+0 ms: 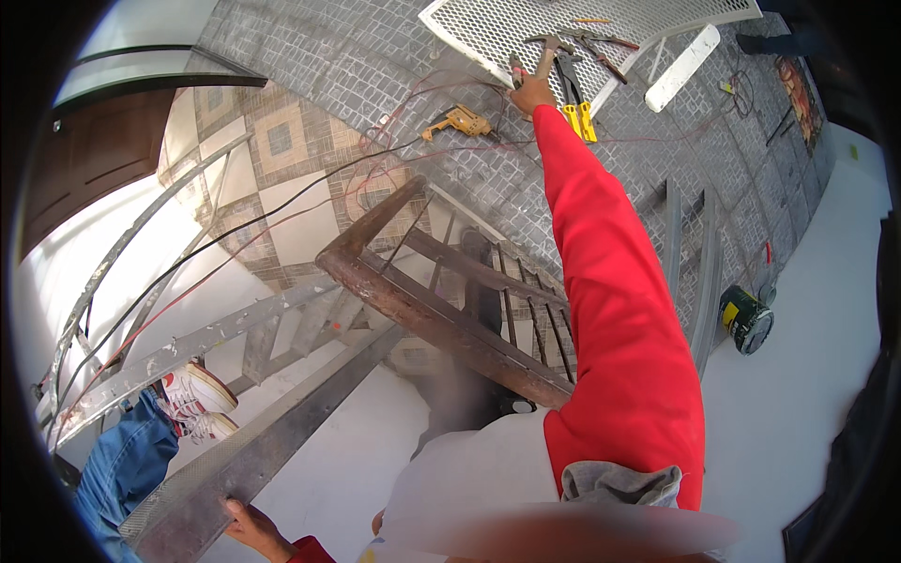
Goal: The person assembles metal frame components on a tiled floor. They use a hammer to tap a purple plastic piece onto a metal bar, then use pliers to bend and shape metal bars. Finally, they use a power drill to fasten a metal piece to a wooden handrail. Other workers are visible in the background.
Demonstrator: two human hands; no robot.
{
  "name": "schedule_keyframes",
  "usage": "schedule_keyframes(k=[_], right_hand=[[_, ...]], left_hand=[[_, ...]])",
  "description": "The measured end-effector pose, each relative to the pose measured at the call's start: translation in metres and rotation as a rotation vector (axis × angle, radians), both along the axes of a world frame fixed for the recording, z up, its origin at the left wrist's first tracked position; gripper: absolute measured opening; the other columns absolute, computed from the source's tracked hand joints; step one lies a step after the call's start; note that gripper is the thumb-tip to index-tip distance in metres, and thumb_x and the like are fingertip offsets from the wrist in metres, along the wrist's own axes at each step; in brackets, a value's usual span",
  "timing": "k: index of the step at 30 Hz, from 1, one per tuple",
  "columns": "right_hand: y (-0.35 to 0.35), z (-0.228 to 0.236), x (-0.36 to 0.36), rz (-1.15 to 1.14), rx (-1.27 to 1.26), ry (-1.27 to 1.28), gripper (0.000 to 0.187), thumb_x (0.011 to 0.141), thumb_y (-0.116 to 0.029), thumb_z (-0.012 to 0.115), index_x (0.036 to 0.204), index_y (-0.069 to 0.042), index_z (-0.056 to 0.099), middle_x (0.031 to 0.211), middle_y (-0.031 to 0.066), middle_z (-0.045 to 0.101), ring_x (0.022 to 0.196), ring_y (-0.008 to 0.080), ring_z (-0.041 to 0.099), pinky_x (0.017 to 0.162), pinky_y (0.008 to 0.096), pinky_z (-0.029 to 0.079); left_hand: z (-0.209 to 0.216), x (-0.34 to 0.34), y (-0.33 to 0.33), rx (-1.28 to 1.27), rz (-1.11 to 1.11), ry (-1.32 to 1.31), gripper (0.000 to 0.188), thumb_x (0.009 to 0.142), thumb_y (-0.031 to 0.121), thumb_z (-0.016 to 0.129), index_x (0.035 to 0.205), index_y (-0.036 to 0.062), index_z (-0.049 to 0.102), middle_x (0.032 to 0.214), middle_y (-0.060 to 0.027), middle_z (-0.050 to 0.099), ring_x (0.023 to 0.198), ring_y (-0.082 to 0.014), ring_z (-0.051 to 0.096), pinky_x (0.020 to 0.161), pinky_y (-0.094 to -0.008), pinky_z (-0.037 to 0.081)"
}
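Observation:
My right arm, in a red sleeve, stretches out to a white mesh panel [469, 38]. There my right hand [533, 92] is closed around the handle of a claw hammer [550, 43]. Beside that hand lie yellow-handled snips [574, 103] and pliers with reddish handles [608, 58]. At the lower left, my left hand [255, 532] grips the edge of a wide grey metal rail [272, 450], which looks like part of a ladder. Its thumb rests on the rail's face, while the other fingers are mostly hidden.
A brown metal railing [450, 324] crosses below me. Another person's jeans [127, 464] and white shoes [202, 399] show by a paint-spattered ladder [202, 342]. A yellow drill [460, 122], cords, a dark paint can [746, 319] and metal profiles [704, 272] lie farther off.

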State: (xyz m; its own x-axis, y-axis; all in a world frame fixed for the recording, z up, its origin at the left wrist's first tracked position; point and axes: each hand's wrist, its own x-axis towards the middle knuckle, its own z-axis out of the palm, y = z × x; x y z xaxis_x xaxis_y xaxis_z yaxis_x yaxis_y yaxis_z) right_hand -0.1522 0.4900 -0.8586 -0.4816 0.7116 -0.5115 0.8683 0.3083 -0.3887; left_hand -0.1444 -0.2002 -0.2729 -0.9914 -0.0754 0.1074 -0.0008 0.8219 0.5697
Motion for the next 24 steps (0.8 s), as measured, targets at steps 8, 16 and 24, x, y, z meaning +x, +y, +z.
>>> schedule_keyframes(k=[8,16,24], right_hand=[[0.014,-0.072,0.026,-0.222,0.266,0.509,0.039,0.091,-0.028,0.071,0.122,-0.005,0.068,0.113,0.0182,0.069,0.104,0.0319,0.068,0.090,0.0439,0.053],[-0.170,-0.127,0.160,0.121,-0.407,0.078,0.033,0.090,-0.030,0.070,0.117,-0.011,0.070,0.107,0.0142,0.073,0.099,0.0313,0.070,0.089,0.0425,0.053],[-0.265,-0.093,0.179,0.041,-0.802,0.018,0.032,0.091,-0.029,0.071,0.115,-0.007,0.070,0.097,0.0099,0.075,0.085,0.0213,0.072,0.079,0.0363,0.054]], left_hand=[[0.013,-0.037,-0.053,0.170,0.009,0.001,0.081,0.099,0.041,0.067,0.155,-0.0038,0.029,0.158,-0.0209,0.036,0.139,-0.0323,0.043,0.120,-0.0483,0.030],[-0.027,-0.073,0.033,0.120,-0.097,0.097,0.095,0.092,0.064,0.066,0.145,-0.0104,0.041,0.146,-0.0207,0.049,0.132,-0.0297,0.049,0.115,-0.0458,0.035],[-0.033,-0.141,0.055,0.283,-0.556,-0.192,0.076,0.099,0.055,0.060,0.145,-0.0032,0.045,0.144,-0.0142,0.051,0.130,-0.0262,0.051,0.110,-0.0446,0.041]])
